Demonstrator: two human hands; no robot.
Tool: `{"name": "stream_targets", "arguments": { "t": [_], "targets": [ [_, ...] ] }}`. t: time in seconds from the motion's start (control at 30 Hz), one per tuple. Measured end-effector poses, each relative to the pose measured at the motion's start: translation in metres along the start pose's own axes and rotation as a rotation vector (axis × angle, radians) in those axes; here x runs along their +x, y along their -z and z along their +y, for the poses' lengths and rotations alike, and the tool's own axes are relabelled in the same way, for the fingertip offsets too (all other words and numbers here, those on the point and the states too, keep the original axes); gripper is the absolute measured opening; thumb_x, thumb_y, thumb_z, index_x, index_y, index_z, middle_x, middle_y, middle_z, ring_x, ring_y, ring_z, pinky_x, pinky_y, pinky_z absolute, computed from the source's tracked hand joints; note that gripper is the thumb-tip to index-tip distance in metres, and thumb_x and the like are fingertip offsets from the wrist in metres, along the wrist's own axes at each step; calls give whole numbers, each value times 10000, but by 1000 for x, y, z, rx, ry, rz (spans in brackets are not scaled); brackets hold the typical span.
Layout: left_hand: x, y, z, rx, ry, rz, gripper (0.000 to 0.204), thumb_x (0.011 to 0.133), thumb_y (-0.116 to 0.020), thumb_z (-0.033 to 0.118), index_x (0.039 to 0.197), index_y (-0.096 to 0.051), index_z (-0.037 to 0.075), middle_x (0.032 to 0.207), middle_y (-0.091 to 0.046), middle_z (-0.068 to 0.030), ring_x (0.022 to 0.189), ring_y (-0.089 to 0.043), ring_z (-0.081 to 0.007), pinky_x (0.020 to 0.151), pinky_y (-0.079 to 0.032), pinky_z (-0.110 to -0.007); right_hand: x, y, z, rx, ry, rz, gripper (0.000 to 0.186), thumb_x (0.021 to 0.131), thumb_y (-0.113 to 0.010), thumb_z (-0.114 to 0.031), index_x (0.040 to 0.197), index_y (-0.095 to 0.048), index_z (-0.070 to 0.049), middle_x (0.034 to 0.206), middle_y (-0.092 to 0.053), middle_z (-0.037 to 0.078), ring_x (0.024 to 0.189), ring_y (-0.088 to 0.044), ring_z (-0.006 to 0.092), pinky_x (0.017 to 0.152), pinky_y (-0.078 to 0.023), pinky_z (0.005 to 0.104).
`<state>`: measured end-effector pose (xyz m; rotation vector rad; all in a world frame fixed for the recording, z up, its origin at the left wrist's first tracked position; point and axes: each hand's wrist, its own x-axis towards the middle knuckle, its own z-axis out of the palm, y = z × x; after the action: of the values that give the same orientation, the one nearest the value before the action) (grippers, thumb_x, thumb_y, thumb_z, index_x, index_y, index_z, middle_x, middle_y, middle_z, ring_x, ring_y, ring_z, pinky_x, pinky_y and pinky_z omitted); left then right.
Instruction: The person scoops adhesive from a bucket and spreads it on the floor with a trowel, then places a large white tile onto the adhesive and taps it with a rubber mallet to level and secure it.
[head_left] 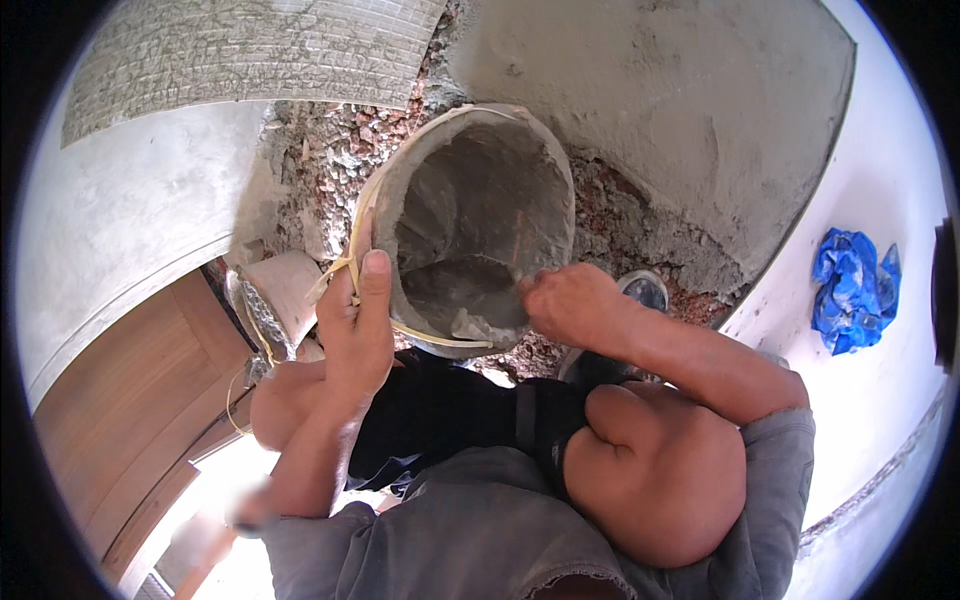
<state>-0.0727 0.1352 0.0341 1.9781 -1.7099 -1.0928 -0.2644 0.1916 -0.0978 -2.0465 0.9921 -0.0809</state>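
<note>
A round bucket [385, 215], its inside caked with grey mortar, is tipped so that its mouth faces me. A yellow strap [340, 265] runs along its left rim, knotted near my fingers. My left hand [358, 325] grips that left side, thumb up along the rim and fingers wrapped behind the wall. At the near right of the mouth, my right hand [575, 305] is closed in a fist, its knuckles at the rim. What its fingers hold, if anything, is hidden. A grey lump of mortar [470, 325] lies inside the near lip.
Wet-looking grey mortar [660, 90] covers the floor ahead, with reddish rubble [345, 165] around the bucket. A textured panel [250, 50] is at the upper left, a brown wooden door [140, 400] at left. Crumpled blue plastic [855, 290] lies at right. My shoe [645, 290] is beside my right hand.
</note>
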Motion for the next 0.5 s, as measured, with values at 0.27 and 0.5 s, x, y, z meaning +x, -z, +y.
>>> {"name": "stream_targets", "arguments": {
  "t": [0.27,0.5],
  "targets": [
    [-2,3,0,-14,49,2,503,1006,-473,323,1361,-463,-34,1211,-580,-126,1121,-496,-166,973,-372,-294,-12,0,32,828,24,-62,386,826,-608,-310,1002,-605,33,836,-620,218,762,-612,306,689,-490,385],
    [0,10,-3,2,49,-7,483,1005,-467,301,1364,-469,-23,1311,-528,-154,1210,-478,-208,1030,-349,-329,-111,32,69,1002,-487,173,347,842,-629,-265,1072,-613,-6,782,-598,158,704,-548,193,677,-462,340]
  ]
}}
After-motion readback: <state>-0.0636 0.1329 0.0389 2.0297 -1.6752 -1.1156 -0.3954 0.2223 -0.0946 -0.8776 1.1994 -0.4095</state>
